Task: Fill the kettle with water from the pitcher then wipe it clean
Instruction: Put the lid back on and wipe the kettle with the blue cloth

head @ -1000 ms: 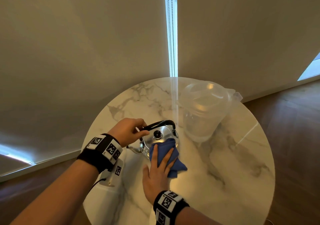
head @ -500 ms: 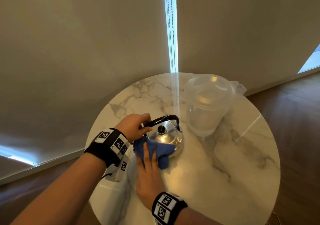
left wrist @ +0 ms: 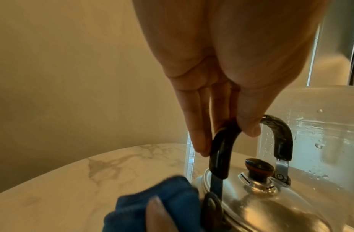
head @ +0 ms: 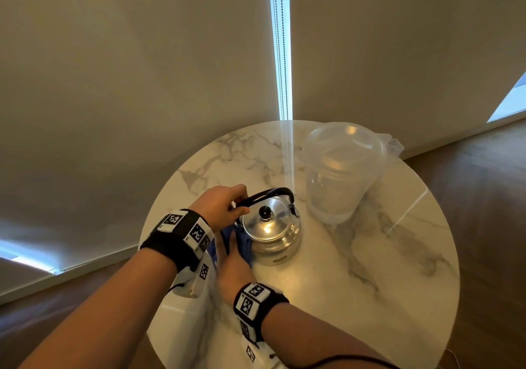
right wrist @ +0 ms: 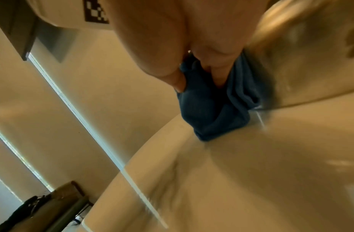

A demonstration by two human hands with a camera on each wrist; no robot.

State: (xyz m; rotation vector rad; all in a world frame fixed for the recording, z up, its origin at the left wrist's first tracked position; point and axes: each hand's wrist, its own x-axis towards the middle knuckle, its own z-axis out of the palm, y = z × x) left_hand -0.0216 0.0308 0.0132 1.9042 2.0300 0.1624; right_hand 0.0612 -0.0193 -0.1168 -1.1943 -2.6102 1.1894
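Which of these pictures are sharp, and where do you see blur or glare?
Head view: sharp, with a bright glare spot on the kettle lid. Left wrist view: handle crisp, blue cloth out of focus. Right wrist view: motion blur smears table and kettle.

In the head view the blue cloth [head: 238, 245] is mostly hidden under the left wrist and the right hand [head: 231, 269], at about eight o'clock from the kettle [head: 271, 226], whose spout is out of sight. The right wrist view is smeared by motion, so the kettle wall [right wrist: 311, 62] reads only as a pale blur, and the fingertips seem buried in cloth folds. The left wrist view cuts off the pitcher [left wrist: 321, 133] at its right edge.
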